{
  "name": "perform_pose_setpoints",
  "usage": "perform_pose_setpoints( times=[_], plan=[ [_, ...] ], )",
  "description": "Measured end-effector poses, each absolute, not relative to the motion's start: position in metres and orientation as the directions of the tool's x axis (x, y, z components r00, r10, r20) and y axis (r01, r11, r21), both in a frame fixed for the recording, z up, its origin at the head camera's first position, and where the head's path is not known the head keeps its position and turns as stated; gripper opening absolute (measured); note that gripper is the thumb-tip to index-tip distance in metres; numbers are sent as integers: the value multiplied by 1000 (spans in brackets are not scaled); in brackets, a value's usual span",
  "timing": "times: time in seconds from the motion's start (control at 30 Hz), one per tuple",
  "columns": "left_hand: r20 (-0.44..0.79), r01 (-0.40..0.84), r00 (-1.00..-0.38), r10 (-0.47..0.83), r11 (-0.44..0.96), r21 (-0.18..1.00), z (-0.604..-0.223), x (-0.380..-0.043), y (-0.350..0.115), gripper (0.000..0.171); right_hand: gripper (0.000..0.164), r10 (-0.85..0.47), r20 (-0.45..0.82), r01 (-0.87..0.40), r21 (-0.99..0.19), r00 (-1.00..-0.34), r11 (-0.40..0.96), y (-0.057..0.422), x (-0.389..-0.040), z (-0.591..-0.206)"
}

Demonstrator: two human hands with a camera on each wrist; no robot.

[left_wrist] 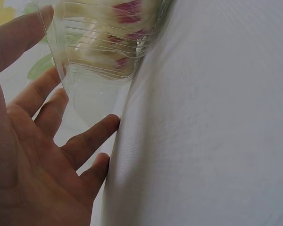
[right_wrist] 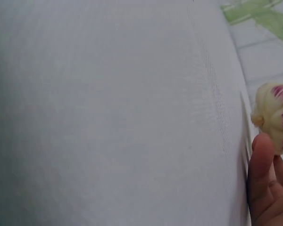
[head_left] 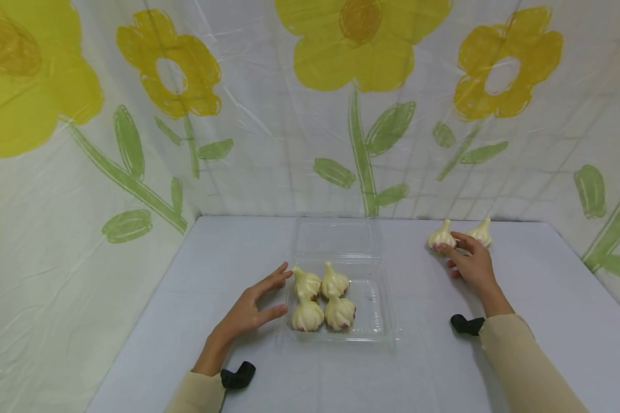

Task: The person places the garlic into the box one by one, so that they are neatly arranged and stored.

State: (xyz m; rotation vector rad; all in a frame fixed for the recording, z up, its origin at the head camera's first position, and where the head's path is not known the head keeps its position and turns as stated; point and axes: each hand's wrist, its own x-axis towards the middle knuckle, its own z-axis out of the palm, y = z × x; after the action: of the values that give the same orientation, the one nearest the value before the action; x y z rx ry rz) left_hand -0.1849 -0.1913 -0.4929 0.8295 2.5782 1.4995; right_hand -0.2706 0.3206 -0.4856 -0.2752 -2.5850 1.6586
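Note:
At the back right, my right hand (head_left: pixel 472 265) pinches a garlic bulb (head_left: pixel 440 236) between thumb and fingers; the bulb stands stem up. In the right wrist view the thumb (right_wrist: pixel 262 157) lies against this purple-streaked bulb (right_wrist: pixel 272 117), partly cut off by the frame. A second garlic bulb (head_left: pixel 481 232) stands just behind that hand, partly hidden by it. My left hand (head_left: pixel 250 307), fingers spread, is at the left side of a clear plastic clamshell box (head_left: pixel 374 310), fingertips right at its rim (left_wrist: pixel 61 77). Several garlic bulbs (head_left: pixel 340 313) fill the box's left half.
The box's clear lid (head_left: pixel 337 240) lies folded back toward the rear edge. A white cloth (head_left: pixel 227 246) covers the table, and a flower-printed curtain (head_left: pixel 268 143) hangs behind it. Black wrist mounts (head_left: pixel 239 376) stick out beside both sleeves.

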Motion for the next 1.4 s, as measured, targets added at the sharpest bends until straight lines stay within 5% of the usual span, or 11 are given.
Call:
perform_pose_setpoints(
  times=[1.4],
  plan=[
    [231,436,-851,472,388,812,-493,-186,-191,66,68,106,-66,90,-965,-992,248,280,-232,-480]
  ],
)
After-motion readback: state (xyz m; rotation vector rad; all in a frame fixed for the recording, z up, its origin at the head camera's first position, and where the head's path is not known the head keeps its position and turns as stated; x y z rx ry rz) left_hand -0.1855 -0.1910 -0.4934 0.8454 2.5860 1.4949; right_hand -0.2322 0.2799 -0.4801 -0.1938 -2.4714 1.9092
